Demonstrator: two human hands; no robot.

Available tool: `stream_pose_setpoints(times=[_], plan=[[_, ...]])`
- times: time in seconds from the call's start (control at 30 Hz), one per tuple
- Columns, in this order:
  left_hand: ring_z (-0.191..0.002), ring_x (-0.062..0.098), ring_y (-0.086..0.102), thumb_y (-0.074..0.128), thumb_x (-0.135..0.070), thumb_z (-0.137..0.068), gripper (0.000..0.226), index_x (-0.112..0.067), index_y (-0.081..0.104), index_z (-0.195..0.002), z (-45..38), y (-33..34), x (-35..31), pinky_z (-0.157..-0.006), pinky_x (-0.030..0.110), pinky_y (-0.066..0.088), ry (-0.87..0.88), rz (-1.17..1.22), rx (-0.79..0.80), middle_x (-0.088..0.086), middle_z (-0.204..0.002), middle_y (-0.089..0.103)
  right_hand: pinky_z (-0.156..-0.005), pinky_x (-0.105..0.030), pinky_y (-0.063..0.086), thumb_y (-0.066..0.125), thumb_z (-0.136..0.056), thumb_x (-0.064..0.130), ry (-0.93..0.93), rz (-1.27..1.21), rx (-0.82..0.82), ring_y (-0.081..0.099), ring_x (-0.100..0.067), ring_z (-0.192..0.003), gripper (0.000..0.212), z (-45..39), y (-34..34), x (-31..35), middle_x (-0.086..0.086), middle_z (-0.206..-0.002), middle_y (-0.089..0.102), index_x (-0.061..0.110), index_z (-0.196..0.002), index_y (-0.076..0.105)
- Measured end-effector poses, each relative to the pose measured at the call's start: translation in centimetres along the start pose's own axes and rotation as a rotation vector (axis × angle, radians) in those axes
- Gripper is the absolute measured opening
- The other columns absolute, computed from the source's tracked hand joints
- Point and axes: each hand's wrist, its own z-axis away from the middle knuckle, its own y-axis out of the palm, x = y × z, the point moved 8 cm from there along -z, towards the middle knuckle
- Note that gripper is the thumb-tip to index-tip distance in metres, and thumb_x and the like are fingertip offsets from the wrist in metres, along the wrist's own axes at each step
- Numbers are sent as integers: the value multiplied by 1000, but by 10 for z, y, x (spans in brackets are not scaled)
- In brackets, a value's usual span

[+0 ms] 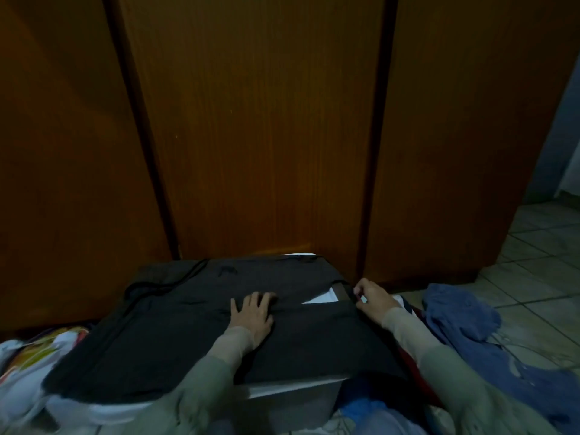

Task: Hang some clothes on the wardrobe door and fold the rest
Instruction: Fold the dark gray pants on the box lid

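A dark grey garment (175, 328) with black drawstrings lies spread flat over a white box (295, 400) in front of the brown wardrobe doors (257, 136). My left hand (252, 318) rests flat on the middle of the garment, fingers spread. At the garment's right edge my right hand (372, 301) pinches the cloth with curled fingers. A gap in the cloth beside that hand shows the white surface underneath.
A blue garment (464, 315) lies crumpled on the tiled floor (539, 246) at the right. A colourful bag or cloth (40, 350) sits at the lower left. More cloth, red and patterned, lies under my right forearm.
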Motion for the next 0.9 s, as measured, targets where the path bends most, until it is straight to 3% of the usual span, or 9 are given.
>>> stream_pose_setpoints(times=[0.13, 0.2, 0.27, 0.33, 0.47, 0.6, 0.73, 0.8, 0.9], plan=[[-145, 18, 6, 37, -7, -94, 64, -34, 16, -149, -6, 1, -34, -116, 54, 2, 151, 41, 90, -5, -157, 10, -92, -34, 41, 40, -92, 1, 0, -74, 7, 51, -22, -101, 22, -12, 16, -3, -9, -114, 52, 22, -99, 43], [-146, 18, 5, 37, -3, -93, 66, -34, 19, -148, -11, -2, -49, -117, 52, 3, 177, 72, 115, -4, -157, 11, -100, -33, 37, 38, -93, -1, 9, -50, 28, 47, -25, -117, 32, -21, 22, -6, -13, -131, 48, 17, -115, 51], [-145, 19, 8, 37, -4, -94, 63, -33, 21, -148, -17, -2, -59, -117, 51, 5, 185, 96, 125, -3, -157, 13, -113, -34, 26, 37, -94, -4, 14, 38, 77, 28, -27, -138, 45, -27, 29, -8, -12, -151, 27, 15, -134, 47], [-143, 20, 14, 37, -9, -96, 59, -32, 20, -148, -24, -3, -67, -117, 49, 11, 190, 128, 103, -1, -156, 17, -117, -36, 18, 37, -94, -5, 10, 89, 119, 15, -27, -144, 51, -30, 34, -9, -9, -158, 8, 17, -140, 40], [-139, 24, 25, 45, -22, -97, 54, -25, 24, -146, -41, -6, -77, -111, 44, 26, 158, 164, 55, 6, -151, 27, -117, -31, 18, 36, -93, -7, 15, 40, 157, 19, -24, -143, 51, -37, 45, -16, -5, -157, 12, 11, -141, 39], [-131, 24, 33, 49, -19, -94, 45, -18, 38, -137, -57, -13, -85, -104, 40, 36, 126, 171, -9, 6, -143, 35, -111, -28, 28, 47, -92, -1, 25, -39, 77, 38, -21, -132, 44, -46, 47, -26, -3, -146, 34, 8, -135, 46], [-139, 29, 25, 45, -13, -96, 51, -11, 27, -144, -68, -14, -100, -108, 42, 33, 156, 78, -6, 10, -150, 28, -88, -25, 43, 66, -84, 9, 87, -150, -244, 57, -17, -100, 12, -43, 7, -32, -2, -104, 59, 16, -92, 60], [-142, 30, 18, 47, -11, -96, 58, -11, 21, -147, -69, -15, -106, -111, 42, 28, 160, 51, 12, 8, -154, 21, -76, -22, 41, 61, -84, 1, 57, -138, -338, 56, -14, -84, 19, -38, -11, -27, 0, -89, 58, 18, -79, 54], [-133, 29, 36, 46, -8, -95, 50, -12, 31, -143, -72, -21, -106, -106, 38, 35, 133, 90, -65, 10, -145, 38, -68, -24, 36, 49, -79, -13, -48, -144, -434, 49, -16, -79, 29, -33, -26, -17, -2, -85, 49, 16, -82, 46]])
